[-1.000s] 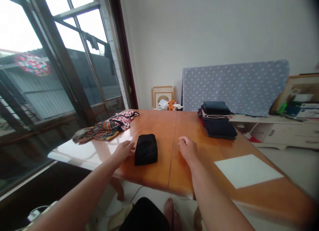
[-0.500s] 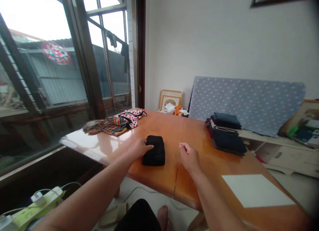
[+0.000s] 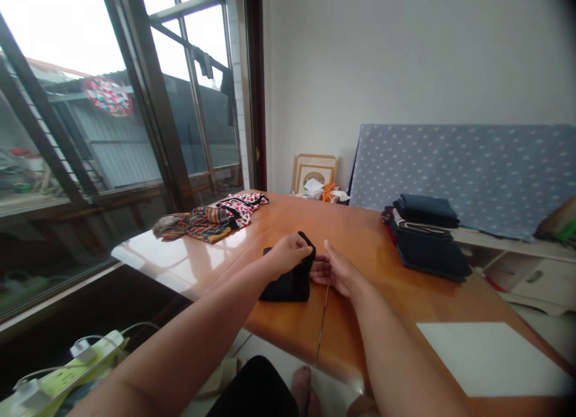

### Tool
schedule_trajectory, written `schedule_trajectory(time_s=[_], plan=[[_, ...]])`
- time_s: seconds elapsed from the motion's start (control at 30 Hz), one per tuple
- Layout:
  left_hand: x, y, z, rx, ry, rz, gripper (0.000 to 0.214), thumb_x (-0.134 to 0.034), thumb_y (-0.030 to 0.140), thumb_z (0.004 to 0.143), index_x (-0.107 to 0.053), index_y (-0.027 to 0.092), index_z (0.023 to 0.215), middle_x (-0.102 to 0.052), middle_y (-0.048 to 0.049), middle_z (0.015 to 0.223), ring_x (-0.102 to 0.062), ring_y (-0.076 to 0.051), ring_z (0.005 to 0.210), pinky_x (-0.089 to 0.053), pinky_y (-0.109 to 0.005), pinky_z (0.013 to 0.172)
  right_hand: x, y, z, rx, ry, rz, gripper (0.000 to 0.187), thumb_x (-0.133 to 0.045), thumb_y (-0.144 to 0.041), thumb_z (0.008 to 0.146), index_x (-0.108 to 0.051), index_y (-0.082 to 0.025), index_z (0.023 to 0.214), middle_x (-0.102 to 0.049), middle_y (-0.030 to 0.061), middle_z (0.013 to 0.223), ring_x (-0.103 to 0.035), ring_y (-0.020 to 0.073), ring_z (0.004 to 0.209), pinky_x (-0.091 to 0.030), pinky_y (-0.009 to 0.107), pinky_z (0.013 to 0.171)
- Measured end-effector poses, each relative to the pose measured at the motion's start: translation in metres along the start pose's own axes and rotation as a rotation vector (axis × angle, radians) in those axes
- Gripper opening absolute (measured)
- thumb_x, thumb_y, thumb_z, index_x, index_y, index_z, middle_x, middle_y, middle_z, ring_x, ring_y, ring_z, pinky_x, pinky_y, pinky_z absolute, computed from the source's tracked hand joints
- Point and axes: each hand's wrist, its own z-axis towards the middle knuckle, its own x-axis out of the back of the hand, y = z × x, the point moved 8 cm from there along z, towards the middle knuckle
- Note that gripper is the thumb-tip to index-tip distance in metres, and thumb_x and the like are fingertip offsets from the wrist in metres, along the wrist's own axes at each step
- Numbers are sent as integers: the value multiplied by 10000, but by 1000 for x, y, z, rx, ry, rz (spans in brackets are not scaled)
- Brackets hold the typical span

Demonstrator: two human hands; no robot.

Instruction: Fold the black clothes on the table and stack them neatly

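A folded black garment [image 3: 288,284] lies near the front edge of the wooden table [image 3: 360,243]. My left hand [image 3: 288,253] is closed in a pinch on its far right edge and lifts that edge off the table. My right hand [image 3: 333,268] rests just right of the garment, fingers reaching under the raised edge and touching the cloth.
A stack of folded dark clothes [image 3: 425,237] sits at the table's right rear. Colourful unfolded clothes [image 3: 211,216] lie at the left rear by the window. A white sheet [image 3: 488,358] lies at the front right. A power strip [image 3: 67,363] lies on the floor at left.
My left hand went from the garment's left side to its top, then pinched and raised the right edge. My right hand came left to touch the garment.
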Motion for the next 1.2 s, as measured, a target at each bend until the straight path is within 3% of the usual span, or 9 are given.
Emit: schedule_trajectory(time_s=[0.07,0.13,0.23,0.37,0.53,0.77,0.9,1.07,1.2], plan=[[-11,8,1,14,-65,-142,288,-572,451,876,-626,169,892,-660,-23,747,-569,-120,597,-367,-230,537,8,0,1,-4,-9,-13,652,-418,-785,885,-670,-196,1004,-750,119,872,-717,219,770,-583,361,716],[-6,4,2,37,-2,-170,272,-569,438,883,-619,171,897,-695,-34,837,-599,-114,621,-402,-219,561,18,-4,0,20,31,-48,619,-468,-768,876,-694,-210,1017,-765,123,950,-726,222,887,-572,352,795],[15,-16,-4,51,164,-31,210,-551,369,890,-604,180,815,-691,-25,795,-608,-129,630,-427,-234,588,24,-9,-2,71,50,-91,487,-609,-628,874,-721,-171,1002,-768,146,1001,-727,232,954,-555,333,852],[33,-41,-18,55,257,246,182,-549,342,898,-637,206,816,-689,-27,760,-639,-182,729,-455,-268,649,25,-8,-1,94,41,-173,272,-696,-383,838,-734,-134,940,-775,138,956,-733,226,829,-557,303,753],[21,-30,-33,-151,195,510,220,-507,277,928,-702,214,1007,-724,-78,1015,-649,-231,981,-474,-340,878,25,-8,4,164,61,-336,258,-697,-201,717,-718,-151,969,-769,64,858,-700,197,725,-520,268,666],[-3,-13,-45,-219,20,754,308,-523,399,942,-702,272,1159,-685,-71,1220,-569,-309,1176,-413,-471,998,26,-30,-3,434,290,-687,212,-650,-305,775,-721,-167,919,-743,65,863,-661,208,813,-463,262,709],[-15,-6,-30,-261,-59,814,317,-470,367,958,-712,270,1139,-694,-77,1183,-591,-296,1141,-412,-468,1005,25,-34,-2,468,330,-832,186,-586,-315,813,-697,-167,818,-727,73,828,-638,204,769,-422,260,664],[-39,-19,17,-270,-165,762,417,-479,274,924,-632,278,1311,-654,-65,1335,-574,-290,1215,-419,-441,1035,26,-31,-2,408,268,-733,168,-587,-289,797,-695,-166,838,-722,51,809,-627,186,748,-396,239,629],[-25,-29,48,-196,-30,631,488,-458,232,928,-550,205,1406,-602,-102,1413,-560,-235,1269,-411,-345,1062,31,-27,-2,340,247,-623,219,-605,-362,808,-693,-162,813,-695,45,742,-615,187,717,-402,246,621]])
